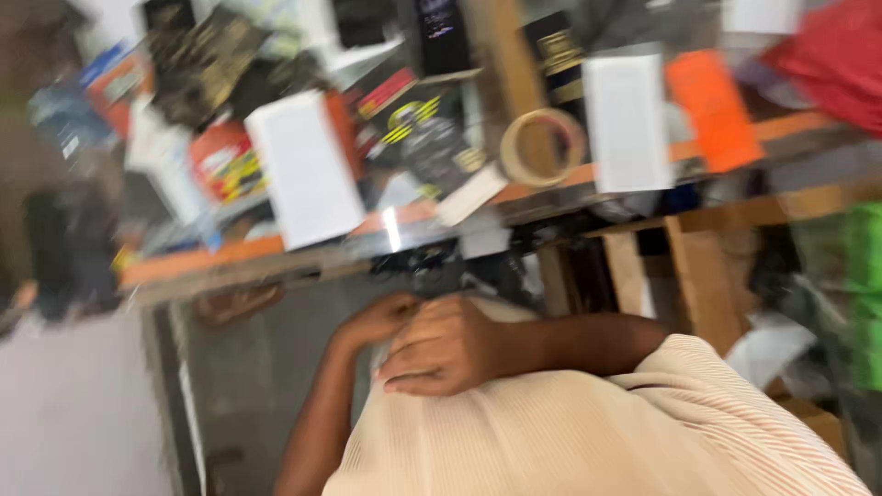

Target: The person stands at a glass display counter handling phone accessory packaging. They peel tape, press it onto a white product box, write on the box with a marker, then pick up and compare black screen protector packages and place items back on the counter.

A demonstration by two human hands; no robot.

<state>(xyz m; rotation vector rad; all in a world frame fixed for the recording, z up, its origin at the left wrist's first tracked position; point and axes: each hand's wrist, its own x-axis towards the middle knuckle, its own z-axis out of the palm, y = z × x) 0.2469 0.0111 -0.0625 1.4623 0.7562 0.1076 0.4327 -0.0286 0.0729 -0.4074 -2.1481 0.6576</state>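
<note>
Head view: blurred by motion, looking down over a cluttered glass counter (514, 216) with an orange-edged frame.
Right hand (441, 347): in front of the chest, fingers curled inward and pressed onto the cream ribbed shirt (570, 432). Whether they pinch a fold of cloth or merely rest on it cannot be told from this frame.
Left hand (378, 320): just beside the right hand and touching it, fingers bent. Grip state cannot be told — the fingertips are hidden behind the right hand.
Shirt location: on the person's own torso, low centre of the frame, directly under both hands and below the counter edge.
Shirt handling: judged light, soft and pliable — it will bunch and stretch instead of holding shape, is not fragile, and the ribbing should give fair friction. Best taken by pinching a fold near the chest, where the hands already lie.
Counter contents: white boxes (308, 170), an orange box (714, 108), a roll of tape (542, 147) and dark packages (432, 138), all well apart from the hands.
Below counter: wooden frame members (703, 280); green items (864, 294) at the right edge.
</note>
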